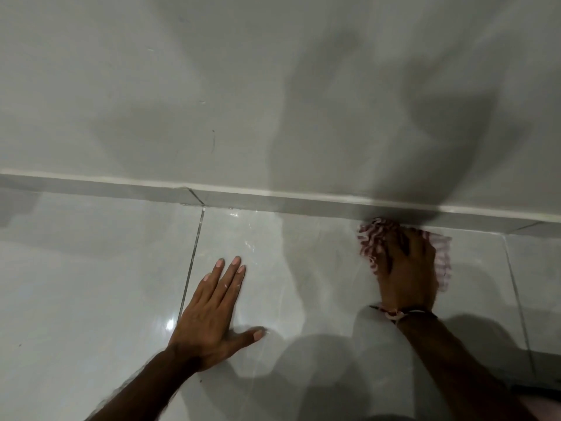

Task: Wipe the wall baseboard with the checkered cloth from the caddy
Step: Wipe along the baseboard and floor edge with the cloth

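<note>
A grey baseboard [243,197] with a white top edge runs across the view where the wall meets the tiled floor. My right hand [406,268] presses a pink-and-white checkered cloth [372,238] against the foot of the baseboard at the right; the cloth bunches out on both sides of the hand and looks blurred. A thin band circles that wrist. My left hand [212,311] lies flat on the floor tile with fingers spread, holding nothing, well short of the baseboard. The caddy is not in view.
Glossy pale floor tiles [91,284] with dark grout lines fill the lower half. The plain grey wall [212,86] above carries shadows of my arms and a small dark mark. A joint in the baseboard [195,197] shows left of centre.
</note>
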Action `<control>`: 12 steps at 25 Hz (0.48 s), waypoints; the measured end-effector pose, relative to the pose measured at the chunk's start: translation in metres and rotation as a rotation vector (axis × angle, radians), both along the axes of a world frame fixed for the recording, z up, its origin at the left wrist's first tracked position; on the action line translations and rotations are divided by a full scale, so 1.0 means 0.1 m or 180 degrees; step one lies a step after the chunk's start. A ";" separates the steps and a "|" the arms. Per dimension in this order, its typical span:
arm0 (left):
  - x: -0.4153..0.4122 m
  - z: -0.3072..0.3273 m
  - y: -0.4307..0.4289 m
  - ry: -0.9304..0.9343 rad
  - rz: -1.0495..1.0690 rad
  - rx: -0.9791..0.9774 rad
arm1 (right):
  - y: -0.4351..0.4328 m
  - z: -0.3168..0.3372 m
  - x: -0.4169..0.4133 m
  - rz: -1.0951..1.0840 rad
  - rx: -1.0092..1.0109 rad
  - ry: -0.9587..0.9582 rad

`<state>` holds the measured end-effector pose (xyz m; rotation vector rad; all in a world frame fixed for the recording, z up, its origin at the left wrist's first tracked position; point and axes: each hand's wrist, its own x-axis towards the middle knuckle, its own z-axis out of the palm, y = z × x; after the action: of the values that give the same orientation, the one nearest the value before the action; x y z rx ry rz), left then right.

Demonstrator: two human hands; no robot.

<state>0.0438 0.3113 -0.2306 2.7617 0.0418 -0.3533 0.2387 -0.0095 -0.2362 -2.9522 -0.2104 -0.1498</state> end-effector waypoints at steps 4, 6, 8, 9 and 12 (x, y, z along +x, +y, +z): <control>0.00 0.01 0.00 0.0036 -0.0002 -0.0004 | 0.74 0.00 -0.13 0.0742 0.0148 -0.0066; 0.00 -0.02 0.01 -0.0022 -0.0023 0.0021 | 1.32 0.00 -0.15 0.1429 0.0242 0.0094; -0.01 -0.05 0.02 -0.0082 -0.0018 0.0018 | 1.94 0.04 -0.20 0.2044 0.0165 0.0277; -0.01 -0.06 0.02 -0.0098 -0.0017 0.0025 | 2.22 0.09 -0.23 0.2337 0.0127 0.0331; -0.04 -0.13 0.03 -0.0011 0.0018 0.0136 | 2.93 0.25 -0.27 0.3079 -0.0180 0.0384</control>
<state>0.0397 0.3147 -0.2433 2.8039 0.0571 -0.3502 0.2113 0.2830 -0.2111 -2.5401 -1.5553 0.1687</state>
